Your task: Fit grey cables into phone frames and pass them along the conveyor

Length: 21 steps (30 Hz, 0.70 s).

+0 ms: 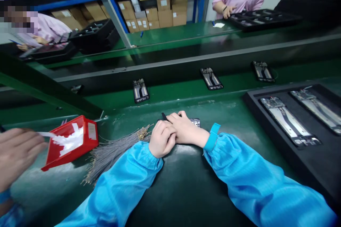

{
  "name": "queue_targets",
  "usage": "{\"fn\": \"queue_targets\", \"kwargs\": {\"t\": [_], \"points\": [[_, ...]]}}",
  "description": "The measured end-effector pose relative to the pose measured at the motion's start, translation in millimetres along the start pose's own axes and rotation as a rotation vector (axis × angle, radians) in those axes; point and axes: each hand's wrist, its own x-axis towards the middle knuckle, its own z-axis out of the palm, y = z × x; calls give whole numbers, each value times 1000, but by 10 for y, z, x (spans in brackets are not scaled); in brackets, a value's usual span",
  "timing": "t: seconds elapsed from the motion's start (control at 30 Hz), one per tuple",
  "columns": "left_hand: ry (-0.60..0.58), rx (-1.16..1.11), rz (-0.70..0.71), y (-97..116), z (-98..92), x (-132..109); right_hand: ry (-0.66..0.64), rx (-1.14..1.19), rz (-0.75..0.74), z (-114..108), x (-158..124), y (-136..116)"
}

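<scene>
My left hand [162, 138] is closed, its fingers bent over the left end of an opened phone body [196, 122] on the bench. What its fingertips grip is hidden. My right hand [186, 127] crosses over the phone and touches the left hand, fingers curled. A thin black tool [164, 116] sticks up at its fingers; its lower end is covered. Only the phone's right end with circuit parts shows plainly. Just left of my hands lies a bundle of thin grey cables [114, 152] with gold-coloured ends.
A red bin [92, 142] of white strips stands left, with another person's hand [18, 156] beside it, holding a strip. A black foam tray [279, 159] holds opened phones at right. Several phones [140, 90] lie along the green strip ahead. Two people in pink work beyond.
</scene>
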Motion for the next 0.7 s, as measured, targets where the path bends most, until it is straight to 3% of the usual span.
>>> {"fn": "queue_targets", "kwargs": {"t": [0.13,0.23,0.33,0.4,0.43,0.5,0.57,0.7], "points": [[-9,14,-22,-1,11,-18,85,-234,-137,-223,164,309],[-39,25,-44,0,35,-32,200,-404,-126,-366,218,658],[-110,69,-67,-4,29,-8,220,-466,111,-398,115,1065],[-238,172,-74,-17,-31,40,185,-448,400,-376,-44,1342],[-318,250,-88,-29,-81,69,193,-416,612,-360,-141,1474],[-475,428,-152,-64,-211,124,234,-407,829,-329,-341,1705],[-590,589,-249,-111,-350,162,246,-382,954,-306,-512,1868],[-751,734,-374,-205,-515,177,267,-356,1027,-287,-679,1932]]}}
